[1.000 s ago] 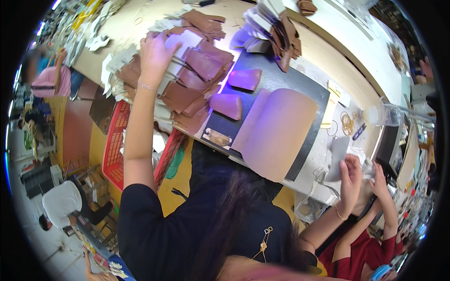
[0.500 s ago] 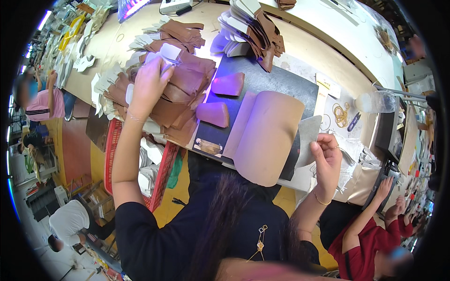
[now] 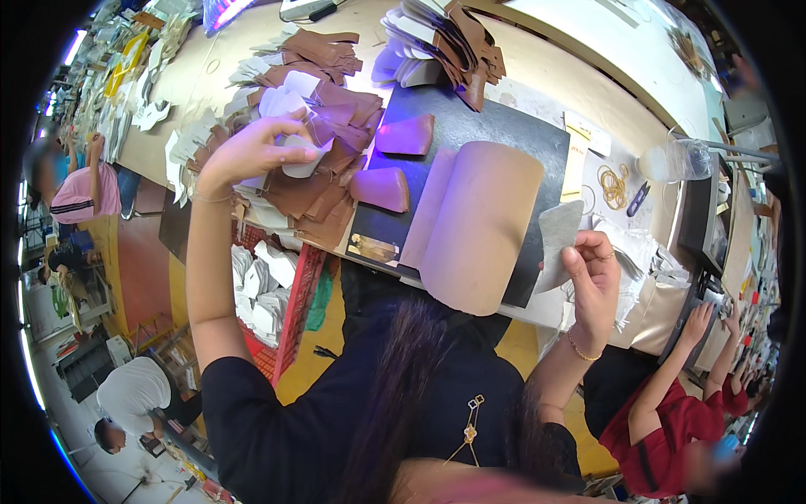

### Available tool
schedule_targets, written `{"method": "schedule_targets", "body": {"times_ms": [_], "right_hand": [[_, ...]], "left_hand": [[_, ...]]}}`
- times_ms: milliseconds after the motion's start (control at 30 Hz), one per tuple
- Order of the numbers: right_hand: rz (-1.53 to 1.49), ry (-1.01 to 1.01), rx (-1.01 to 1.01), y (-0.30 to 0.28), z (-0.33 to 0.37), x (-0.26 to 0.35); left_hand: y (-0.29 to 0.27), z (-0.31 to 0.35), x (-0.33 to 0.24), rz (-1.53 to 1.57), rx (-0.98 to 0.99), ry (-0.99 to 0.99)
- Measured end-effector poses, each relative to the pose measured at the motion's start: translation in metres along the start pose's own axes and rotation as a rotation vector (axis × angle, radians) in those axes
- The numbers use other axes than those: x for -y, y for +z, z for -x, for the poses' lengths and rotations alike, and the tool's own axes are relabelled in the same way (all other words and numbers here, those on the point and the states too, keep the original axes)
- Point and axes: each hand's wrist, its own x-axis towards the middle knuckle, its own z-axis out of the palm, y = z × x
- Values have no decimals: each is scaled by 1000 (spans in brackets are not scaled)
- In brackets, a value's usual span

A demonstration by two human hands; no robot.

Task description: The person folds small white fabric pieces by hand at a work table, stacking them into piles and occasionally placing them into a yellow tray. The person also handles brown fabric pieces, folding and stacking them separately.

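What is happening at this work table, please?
A person is handling flat pieces with both hands. The left hand pinches a white piece over a pile of brown pieces. The right hand holds a grey piece near the right edge of a black board. On the board lie a curved tan sheet and two small brown pieces.

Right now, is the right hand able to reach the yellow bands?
Probably yes: the yellow bands lie uncovered beyond the right hand, with nothing tall between, though that hand holds a grey piece.
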Motion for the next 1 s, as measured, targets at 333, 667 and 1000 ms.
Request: {"method": "schedule_targets", "body": {"times_ms": [333, 667, 1000], "right_hand": [[-42, -35, 14, -2, 4, 4], [6, -10, -52, -15, 12, -3], [1, -263, -284, -42, 10, 11]], "left_hand": [[15, 4, -15, 193, -97, -74], [39, -3, -27, 598, 96, -7], [83, 25, -144, 839, 143, 34]]}}
